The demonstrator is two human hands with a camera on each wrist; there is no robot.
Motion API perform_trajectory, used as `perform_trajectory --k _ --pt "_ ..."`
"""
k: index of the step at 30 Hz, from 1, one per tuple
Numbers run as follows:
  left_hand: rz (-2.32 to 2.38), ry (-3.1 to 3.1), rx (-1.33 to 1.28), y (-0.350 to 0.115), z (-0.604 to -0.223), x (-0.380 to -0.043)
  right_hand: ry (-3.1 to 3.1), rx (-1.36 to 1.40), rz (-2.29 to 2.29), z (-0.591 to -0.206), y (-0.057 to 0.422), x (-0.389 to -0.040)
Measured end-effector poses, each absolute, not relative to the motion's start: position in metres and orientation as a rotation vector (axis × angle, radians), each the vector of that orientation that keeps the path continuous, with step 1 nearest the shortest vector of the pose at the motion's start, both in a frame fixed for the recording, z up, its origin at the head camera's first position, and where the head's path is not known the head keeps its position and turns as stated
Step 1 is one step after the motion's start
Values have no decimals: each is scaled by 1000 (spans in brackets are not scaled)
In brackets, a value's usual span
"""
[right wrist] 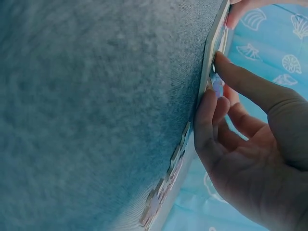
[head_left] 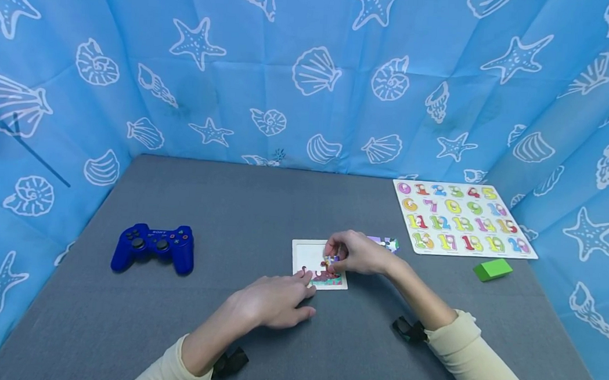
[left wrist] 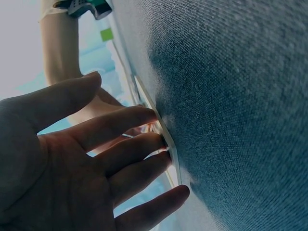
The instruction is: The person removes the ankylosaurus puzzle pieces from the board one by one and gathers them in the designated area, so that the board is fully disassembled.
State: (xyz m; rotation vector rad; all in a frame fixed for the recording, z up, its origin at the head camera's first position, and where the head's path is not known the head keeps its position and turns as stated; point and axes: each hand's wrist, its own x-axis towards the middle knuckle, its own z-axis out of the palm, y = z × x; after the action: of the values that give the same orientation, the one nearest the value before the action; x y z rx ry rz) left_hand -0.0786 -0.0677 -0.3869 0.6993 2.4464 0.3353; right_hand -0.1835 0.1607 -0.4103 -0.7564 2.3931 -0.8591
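A small white-framed jigsaw tray (head_left: pixel 301 245) lies on the table in the head view, its lower part filled with brown and green picture pieces (head_left: pixel 326 278). My left hand (head_left: pixel 271 301) rests its spread fingertips on the tray's near left edge; in the left wrist view the fingers (left wrist: pixel 130 149) look nearly straight. From the right, my right hand (head_left: pixel 363 253) pinches a colourful puzzle piece (head_left: pixel 331 261) over the tray's right side. The right wrist view shows this piece (right wrist: pixel 218 87) between thumb and fingers, partly hidden. Whether it lies flat in the tray I cannot tell.
Purple and green loose puzzle pieces (head_left: pixel 388 243) lie just beyond my right hand, partly covered by it. A number board (head_left: pixel 411 246) is at the back right, with a green block (head_left: pixel 493 270) in front. A blue game controller (head_left: pixel 153 247) lies to the left.
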Motion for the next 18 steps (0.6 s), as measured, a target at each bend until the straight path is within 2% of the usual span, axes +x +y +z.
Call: perform_trajectory --k 18 --pt "320 2469 720 -68 -387 -77 2363 -880 -1015 -414 172 -177"
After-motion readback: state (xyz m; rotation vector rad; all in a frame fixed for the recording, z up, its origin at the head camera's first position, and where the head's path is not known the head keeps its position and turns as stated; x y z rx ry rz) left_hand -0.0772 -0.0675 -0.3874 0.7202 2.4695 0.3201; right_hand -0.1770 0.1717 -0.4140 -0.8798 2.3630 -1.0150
